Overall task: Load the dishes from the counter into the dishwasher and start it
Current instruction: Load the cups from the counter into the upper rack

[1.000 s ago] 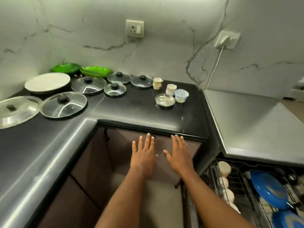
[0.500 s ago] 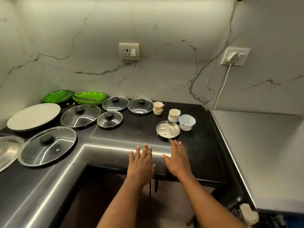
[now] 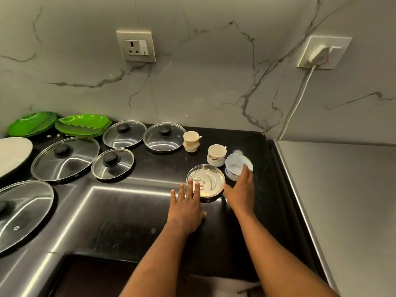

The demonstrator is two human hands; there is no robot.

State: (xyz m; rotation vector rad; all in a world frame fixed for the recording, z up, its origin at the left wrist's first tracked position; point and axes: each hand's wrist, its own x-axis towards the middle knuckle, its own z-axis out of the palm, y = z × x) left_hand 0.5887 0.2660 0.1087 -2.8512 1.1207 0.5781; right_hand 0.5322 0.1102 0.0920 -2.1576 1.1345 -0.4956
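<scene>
As both arms extend over the glossy black stone desk (image 3: pixel 150 221), the left hand (image 3: pixel 186 207) lies palm down with fingers straight and spread, holding nothing, its fingertips overlapping the near rim of a small round steel plate (image 3: pixel 209 179); whether they press on it cannot be told. Just beside it, the right hand (image 3: pixel 241 190) is likewise wide and empty, thumb angled toward the plate and blurred fingertips at the near rim of a small white-and-blue bowl (image 3: pixel 234 166). Touching that bowl on its left stands a white patterned cup (image 3: pixel 216 155), and farther back, apart, a cream cup (image 3: pixel 191 141). Leftward along the desk lie five round glass lids with black knobs: two by the wall (image 3: pixel 165 137) (image 3: pixel 124 133), a small one (image 3: pixel 113 163) in front of them, a large one (image 3: pixel 65 158) beside it, and another large one (image 3: pixel 21 213) at the frame's left edge. Two stacks of green plates (image 3: pixel 83 124) (image 3: pixel 32 123) sit in the back corner, near a large white plate (image 3: pixel 12 155) cut off at the left. On the grey-veined marble wall, a socket (image 3: pixel 136 46) sits above the lids, while a white plug (image 3: pixel 319 53) at the right feeds a cable (image 3: pixel 300 93) down behind a flat grey surface (image 3: pixel 342 189) adjoining the desk.
</scene>
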